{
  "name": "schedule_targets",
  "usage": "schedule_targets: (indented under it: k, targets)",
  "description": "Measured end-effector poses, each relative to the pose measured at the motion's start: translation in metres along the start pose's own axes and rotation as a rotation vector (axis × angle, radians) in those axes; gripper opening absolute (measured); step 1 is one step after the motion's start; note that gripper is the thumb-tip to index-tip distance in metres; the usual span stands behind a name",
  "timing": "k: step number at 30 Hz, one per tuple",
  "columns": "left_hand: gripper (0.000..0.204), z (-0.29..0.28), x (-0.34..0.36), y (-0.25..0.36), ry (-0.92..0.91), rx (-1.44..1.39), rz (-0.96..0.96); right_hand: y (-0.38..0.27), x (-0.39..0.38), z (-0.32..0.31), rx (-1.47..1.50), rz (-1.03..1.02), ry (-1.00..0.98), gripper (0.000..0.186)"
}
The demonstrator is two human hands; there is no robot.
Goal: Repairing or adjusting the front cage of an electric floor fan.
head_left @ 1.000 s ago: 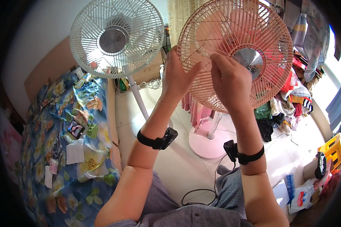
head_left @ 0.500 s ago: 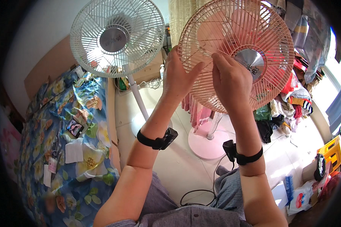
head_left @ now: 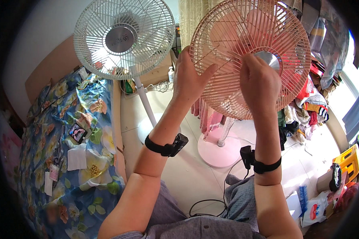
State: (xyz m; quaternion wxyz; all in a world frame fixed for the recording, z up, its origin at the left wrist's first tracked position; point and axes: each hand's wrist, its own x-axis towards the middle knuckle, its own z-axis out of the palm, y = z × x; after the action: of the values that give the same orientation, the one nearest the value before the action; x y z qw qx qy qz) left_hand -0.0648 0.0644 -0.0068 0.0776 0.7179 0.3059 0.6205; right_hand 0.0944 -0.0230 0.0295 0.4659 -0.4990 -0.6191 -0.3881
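A pink standing fan [head_left: 227, 44] with a round wire grille and a silver hub fills the upper right middle. My left hand [head_left: 190, 77] holds the left rim of its grille, the thumb over the front and the fingers mostly behind the edge. In front of the grille, my right hand [head_left: 260, 83] is closed beside the hub and partly covers it. Its fingertips press toward the wires, and anything pinched there is hidden. Below, the fan's round pink base [head_left: 217, 155] stands on the tiled floor.
A white standing fan [head_left: 121, 39] is to the left, beside a bed with a blue floral sheet [head_left: 93, 191] bearing a phone [head_left: 77, 133]. Heaped clothes [head_left: 307, 109] lie at right, near a yellow plastic item [head_left: 348, 163]. A black cable [head_left: 207, 200] runs near my legs.
My right hand has moved right across the grille, from left of the hub to partly in front of it. My left hand keeps its hold on the rim.
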Motion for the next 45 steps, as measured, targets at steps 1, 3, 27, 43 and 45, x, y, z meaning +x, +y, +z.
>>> schedule_targets:
  k: [1,3,27,43,45]
  targets:
    - [0.072,0.0,0.0,0.001,-0.003,0.011,-0.012,-0.003,-0.001,0.003,-0.001,0.001,0.001,0.002]
    - [0.072,0.002,0.0,0.002,-0.01,0.021,-0.021,-0.01,-0.002,0.009,0.118,-0.059,0.054,0.006]
    - [0.076,0.0,-0.001,0.0,-0.006,-0.006,-0.063,-0.01,-0.001,0.008,0.213,0.026,0.186,0.008]
    - [0.079,0.004,-0.004,-0.004,0.066,0.075,-0.004,-0.019,0.005,-0.002,-0.113,-0.269,-0.048,0.016]
    - [0.08,0.002,-0.005,-0.008,0.075,0.06,-0.011,-0.023,0.017,-0.007,-0.147,-0.32,-0.149,0.015]
